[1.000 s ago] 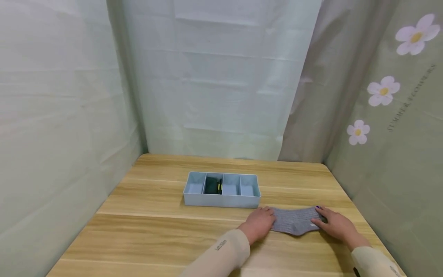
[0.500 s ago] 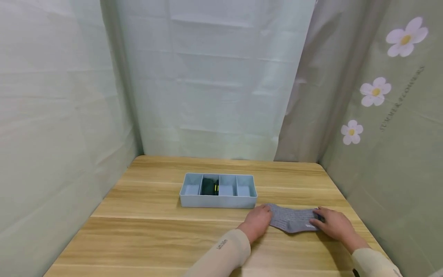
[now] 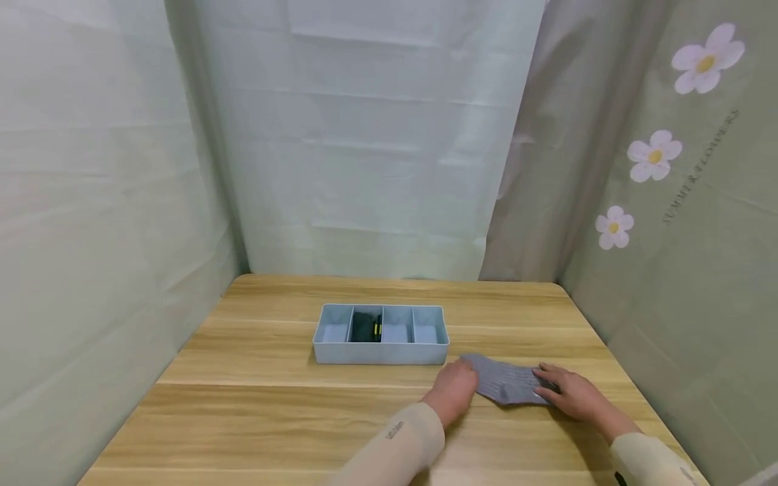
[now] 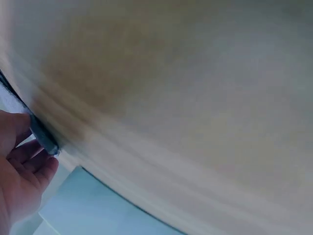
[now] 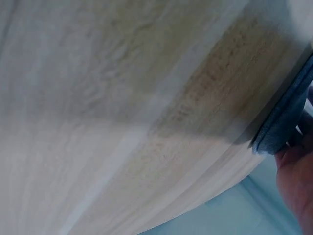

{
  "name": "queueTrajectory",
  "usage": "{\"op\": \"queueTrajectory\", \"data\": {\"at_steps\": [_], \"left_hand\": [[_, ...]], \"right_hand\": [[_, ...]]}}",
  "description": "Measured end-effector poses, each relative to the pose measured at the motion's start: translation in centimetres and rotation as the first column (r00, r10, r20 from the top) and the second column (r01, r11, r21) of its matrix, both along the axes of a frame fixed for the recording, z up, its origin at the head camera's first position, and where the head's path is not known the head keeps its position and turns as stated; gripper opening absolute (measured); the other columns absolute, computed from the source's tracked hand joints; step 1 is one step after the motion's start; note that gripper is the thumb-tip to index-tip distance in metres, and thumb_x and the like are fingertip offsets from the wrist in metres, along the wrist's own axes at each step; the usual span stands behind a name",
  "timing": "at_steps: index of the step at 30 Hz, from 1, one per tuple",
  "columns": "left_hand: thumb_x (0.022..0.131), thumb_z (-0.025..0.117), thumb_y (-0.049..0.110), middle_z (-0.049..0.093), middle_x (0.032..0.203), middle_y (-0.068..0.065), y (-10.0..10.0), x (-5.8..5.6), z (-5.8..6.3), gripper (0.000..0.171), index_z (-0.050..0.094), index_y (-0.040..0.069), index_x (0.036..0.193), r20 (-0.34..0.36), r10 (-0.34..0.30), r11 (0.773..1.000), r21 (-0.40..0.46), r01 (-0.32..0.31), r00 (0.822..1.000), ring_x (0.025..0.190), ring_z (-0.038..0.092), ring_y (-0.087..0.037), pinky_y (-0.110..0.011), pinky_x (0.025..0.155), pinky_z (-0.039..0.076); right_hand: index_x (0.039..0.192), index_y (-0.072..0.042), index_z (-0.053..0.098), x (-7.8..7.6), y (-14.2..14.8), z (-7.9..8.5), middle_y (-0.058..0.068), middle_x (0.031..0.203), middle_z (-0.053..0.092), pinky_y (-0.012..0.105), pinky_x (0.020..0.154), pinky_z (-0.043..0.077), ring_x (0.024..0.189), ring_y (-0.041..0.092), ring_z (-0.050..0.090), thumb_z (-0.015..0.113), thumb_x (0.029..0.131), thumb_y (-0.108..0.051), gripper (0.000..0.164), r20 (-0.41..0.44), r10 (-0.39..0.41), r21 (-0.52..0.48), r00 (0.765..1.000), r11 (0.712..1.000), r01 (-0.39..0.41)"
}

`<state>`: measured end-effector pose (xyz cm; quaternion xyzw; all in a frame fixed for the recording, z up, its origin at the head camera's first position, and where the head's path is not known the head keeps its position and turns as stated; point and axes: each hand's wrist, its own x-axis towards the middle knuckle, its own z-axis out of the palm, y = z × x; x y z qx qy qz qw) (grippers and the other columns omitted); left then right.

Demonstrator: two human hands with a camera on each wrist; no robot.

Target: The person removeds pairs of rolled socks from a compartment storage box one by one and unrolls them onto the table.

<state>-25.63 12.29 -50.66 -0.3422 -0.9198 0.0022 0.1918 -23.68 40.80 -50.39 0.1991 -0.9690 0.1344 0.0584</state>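
A grey ribbed sock (image 3: 507,383) lies flat on the wooden table, stretched sideways between both hands. My left hand (image 3: 452,388) pinches its left end, thumb on one side and curled fingers on the other; the left wrist view shows the dark edge of the sock (image 4: 43,134) between them. At the other end, my right hand (image 3: 574,393) holds the sock with thumb and fingers apart across its width. A dark patch shows between them. In the right wrist view the sock's end (image 5: 283,120) sits against the fingers, partly cut off by the frame.
Behind the left hand stands a light blue divided box (image 3: 381,353). One compartment holds a dark green folded item (image 3: 363,327) with yellow marks; the other compartments show bare bottoms. Pale cloth hangs around the wooden table (image 3: 255,418), with printed flowers on the right side.
The right hand has shifted a little left with its end of the sock. The sock's left end now sits slightly farther back, nearer the box. The head view has turned slightly.
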Motion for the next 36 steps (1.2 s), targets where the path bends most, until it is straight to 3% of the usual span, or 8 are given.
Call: {"op": "queueTrajectory", "data": {"at_steps": [7,13,20,22,26,29,31,36], "left_hand": [[0.086,0.071,0.010,0.065,0.093,0.000,0.6,-0.7,0.6,0.008,0.076,0.014,0.090,0.003,0.064,0.994,-0.090,-0.064,0.998,0.089,0.062,-0.015,-0.027,0.077,0.053],[0.091,0.065,0.010,0.064,0.091,0.000,0.6,-1.0,0.9,0.012,0.076,0.015,0.093,-0.072,0.097,0.982,-0.154,-0.107,0.993,0.086,0.060,-0.013,-0.027,0.078,0.052],[0.087,0.065,0.007,0.061,0.086,0.000,0.8,-1.1,0.7,0.013,0.075,0.015,0.085,-0.091,0.112,0.993,-0.026,-0.115,0.990,0.082,0.060,-0.014,-0.024,0.073,0.051],[0.089,0.066,0.016,0.063,0.084,0.002,1.1,-0.9,0.7,0.013,0.075,0.016,0.080,-0.105,0.114,0.993,-0.011,-0.116,0.988,0.082,0.060,-0.014,-0.024,0.075,0.050],[0.093,0.063,0.047,0.069,0.094,0.000,2.3,-0.1,0.7,0.038,0.077,0.015,0.081,0.020,0.157,0.988,0.002,-0.157,0.987,0.096,0.062,-0.016,-0.026,0.085,0.049],[0.089,0.059,0.064,0.068,0.103,0.000,3.0,0.5,0.7,0.053,0.078,0.015,0.087,0.132,0.212,0.977,-0.009,-0.213,0.968,0.104,0.060,-0.017,-0.030,0.090,0.048],[0.086,0.060,0.067,0.065,0.104,0.001,3.0,0.8,0.7,0.053,0.077,0.017,0.090,0.142,0.237,0.972,-0.026,-0.236,0.961,0.102,0.058,-0.016,-0.032,0.088,0.048],[0.083,0.068,0.060,0.065,0.102,0.001,2.6,0.6,0.6,0.043,0.077,0.018,0.091,0.117,0.237,0.972,-0.020,-0.236,0.965,0.097,0.060,-0.016,-0.034,0.083,0.048]], "right_hand": [[0.125,-0.002,0.068,0.7,-1.0,0.1,0.025,0.129,0.061,0.060,0.089,0.048,0.112,0.046,0.061,0.068,0.092,-0.040,0.051,0.003,-0.106,0.018,0.994,0.994,0.106],[0.124,-0.002,0.068,1.2,-1.7,-0.1,0.026,0.128,0.061,0.061,0.087,0.048,0.109,0.046,0.062,0.068,0.092,-0.040,0.050,-0.007,-0.165,0.026,0.986,0.986,0.165],[0.123,-0.002,0.069,1.6,-1.9,0.1,0.025,0.127,0.062,0.060,0.084,0.049,0.107,0.045,0.063,0.069,0.091,-0.042,0.051,-0.021,-0.180,0.030,0.983,0.983,0.181],[0.123,-0.002,0.069,1.6,-1.9,0.2,0.025,0.127,0.062,0.061,0.083,0.049,0.107,0.045,0.063,0.069,0.091,-0.041,0.051,-0.023,-0.184,0.034,0.983,0.982,0.184],[0.122,-0.004,0.070,1.6,-1.7,0.1,0.024,0.127,0.063,0.060,0.082,0.050,0.106,0.044,0.064,0.070,0.090,-0.042,0.050,-0.026,-0.187,0.039,0.982,0.981,0.188],[0.120,-0.004,0.071,1.7,-1.8,-0.1,0.023,0.125,0.064,0.059,0.081,0.051,0.105,0.043,0.065,0.070,0.090,-0.043,0.050,-0.036,-0.187,0.037,0.982,0.981,0.188],[0.118,-0.005,0.072,1.8,-1.8,-0.2,0.022,0.122,0.066,0.058,0.081,0.051,0.103,0.042,0.065,0.070,0.089,-0.045,0.050,-0.052,-0.186,0.039,0.981,0.981,0.188],[0.113,-0.007,0.075,1.9,-2.3,0.3,0.018,0.115,0.070,0.055,0.079,0.052,0.099,0.038,0.067,0.071,0.087,-0.050,0.051,-0.070,-0.179,0.054,0.981,0.982,0.183]]}}
